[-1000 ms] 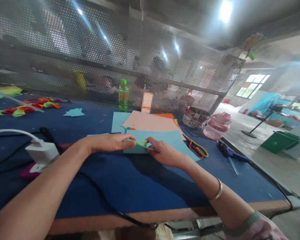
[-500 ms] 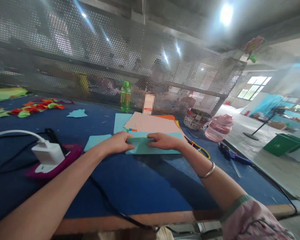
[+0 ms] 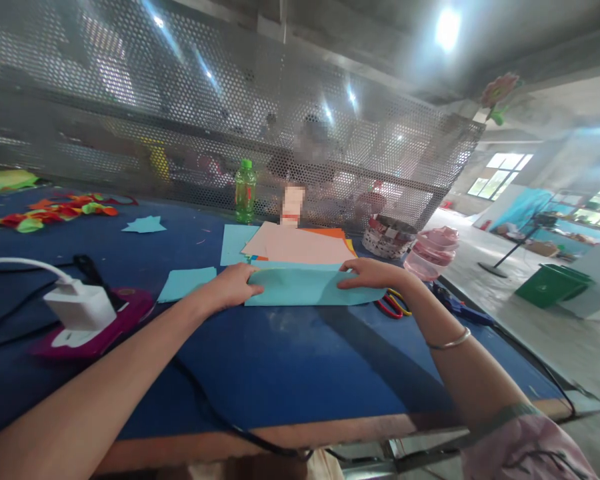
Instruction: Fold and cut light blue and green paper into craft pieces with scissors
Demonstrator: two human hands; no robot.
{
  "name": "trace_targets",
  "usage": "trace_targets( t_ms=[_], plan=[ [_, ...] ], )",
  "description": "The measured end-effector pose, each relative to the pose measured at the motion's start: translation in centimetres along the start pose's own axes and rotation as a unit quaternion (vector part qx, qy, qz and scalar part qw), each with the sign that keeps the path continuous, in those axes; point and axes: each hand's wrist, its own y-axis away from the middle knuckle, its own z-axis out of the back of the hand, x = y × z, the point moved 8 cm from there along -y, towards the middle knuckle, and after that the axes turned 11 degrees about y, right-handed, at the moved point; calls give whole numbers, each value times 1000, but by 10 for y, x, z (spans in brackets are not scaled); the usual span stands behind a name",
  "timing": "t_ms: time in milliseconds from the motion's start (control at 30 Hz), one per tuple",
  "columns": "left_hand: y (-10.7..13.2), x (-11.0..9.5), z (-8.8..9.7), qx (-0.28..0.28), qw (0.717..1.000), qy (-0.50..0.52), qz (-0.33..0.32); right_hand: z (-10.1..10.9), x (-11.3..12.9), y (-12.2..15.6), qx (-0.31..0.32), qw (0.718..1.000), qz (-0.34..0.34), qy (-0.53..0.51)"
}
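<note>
A light blue sheet of paper (image 3: pixel 297 287) is bent over into a long strip near the middle of the table. My left hand (image 3: pixel 236 283) grips its left end, thumb on the near side. Toward the right end, my right hand (image 3: pixel 367 273) pinches the sheet between thumb and fingers. Behind it lie a pale pink sheet (image 3: pixel 300 244) and some orange paper. Beside my left forearm rests a small stack of blue paper (image 3: pixel 186 283). Red and yellow scissor handles (image 3: pixel 394 305) stick out by the right end of the sheet.
A green bottle (image 3: pixel 245 193) stands before the perforated metal screen (image 3: pixel 180 127). On the right are a basket (image 3: pixel 387 238), a pink jug (image 3: pixel 433 252) and a blue glue gun (image 3: pixel 463 307). A white charger (image 3: pixel 80 307) sits on a purple power strip (image 3: pixel 137 307) at left.
My right hand has slid right along the blue paper, toward its right end. My left hand keeps its hold on the left end. The scissor handles show beside the paper. The view has shifted slightly.
</note>
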Motion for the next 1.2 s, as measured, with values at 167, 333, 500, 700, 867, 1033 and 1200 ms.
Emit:
trace_targets(
  t_ms=[167,333,500,700,867,1033,1200],
  plan=[
    [-5,5,-3,14,1000,9,-2,-6,-43,22,-52,992,-53,-97],
    [-7,8,-3,23,1000,9,14,-30,-55,29,-66,986,-95,-124],
    [-10,10,0,8,1000,-8,7,-37,-51,26,-108,987,-105,-56],
    [-12,11,-2,11,999,-30,19,-41,-46,26,-115,985,-117,-46],
    [-8,-1,-3,13,996,-86,-17,-40,-43,30,-115,985,-124,-41],
    [-5,-4,-5,6,985,-164,-48,-42,-44,30,-118,985,-124,-35],
    [-6,0,-4,-7,976,-214,-32,-44,-44,29,-120,985,-123,-17]
  ],
)
